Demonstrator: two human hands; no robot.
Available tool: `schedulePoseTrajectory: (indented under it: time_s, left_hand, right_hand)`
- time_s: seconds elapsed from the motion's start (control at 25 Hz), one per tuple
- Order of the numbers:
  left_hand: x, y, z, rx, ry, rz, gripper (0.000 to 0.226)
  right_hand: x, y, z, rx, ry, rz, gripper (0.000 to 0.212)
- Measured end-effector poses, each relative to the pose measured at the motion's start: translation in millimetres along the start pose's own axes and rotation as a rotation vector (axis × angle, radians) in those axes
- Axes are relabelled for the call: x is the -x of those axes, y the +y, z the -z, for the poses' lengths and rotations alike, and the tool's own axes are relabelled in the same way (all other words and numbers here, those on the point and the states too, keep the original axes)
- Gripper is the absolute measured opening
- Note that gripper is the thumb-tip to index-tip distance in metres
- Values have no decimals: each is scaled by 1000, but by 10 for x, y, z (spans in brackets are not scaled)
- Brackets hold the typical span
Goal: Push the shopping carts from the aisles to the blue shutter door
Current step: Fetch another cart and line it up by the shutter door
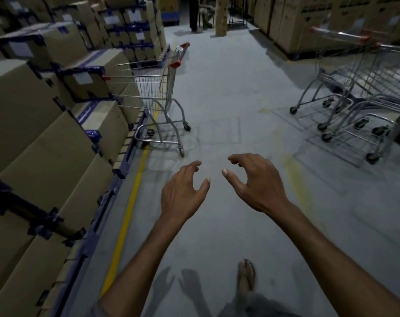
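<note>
The left hand (183, 191) and the right hand (256, 184) reach forward side by side above the grey concrete floor (228, 92). Their backs are up, the fingers loosely curled and the thumbs pointing toward each other. Both are released and hold nothing, with a gap between them. Below the forearms a foot in a sandal (247, 275) stands on the floor, and shadows of the hands fall just beside it. Ahead and to the left of the left hand, clear of its fingers, a single shopping cart (159, 97) stands over a yellow floor line (125, 220). Its wire basket points toward the stacked cardboard boxes (45, 138) and its red-capped handle (179, 54) faces the open aisle. The boxes are bound with dark blue tape and rest on blue pallets (123, 156) along the line. Well to the right, a row of nested shopping carts (359, 92) stands near taller cartons (308, 17). At the far end of the aisle a person (194, 14) stands near a cardboard-wrapped column (221, 17).
</note>
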State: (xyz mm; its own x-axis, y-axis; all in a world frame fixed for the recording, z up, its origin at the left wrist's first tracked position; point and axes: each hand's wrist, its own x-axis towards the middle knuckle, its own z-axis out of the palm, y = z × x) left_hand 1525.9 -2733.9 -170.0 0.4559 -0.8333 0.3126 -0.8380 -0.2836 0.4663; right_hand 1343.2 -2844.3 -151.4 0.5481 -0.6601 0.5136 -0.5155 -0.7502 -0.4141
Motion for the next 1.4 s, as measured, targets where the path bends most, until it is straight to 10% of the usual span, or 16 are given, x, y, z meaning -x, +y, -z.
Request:
schedulePoseTrajectory:
  time_s: [1.4]
  left_hand:
    - [-8299, -1362, -2030, -21, 217, 80, 43]
  right_hand:
    - [-7935, 3355, -3287, -75, -123, 224, 36]
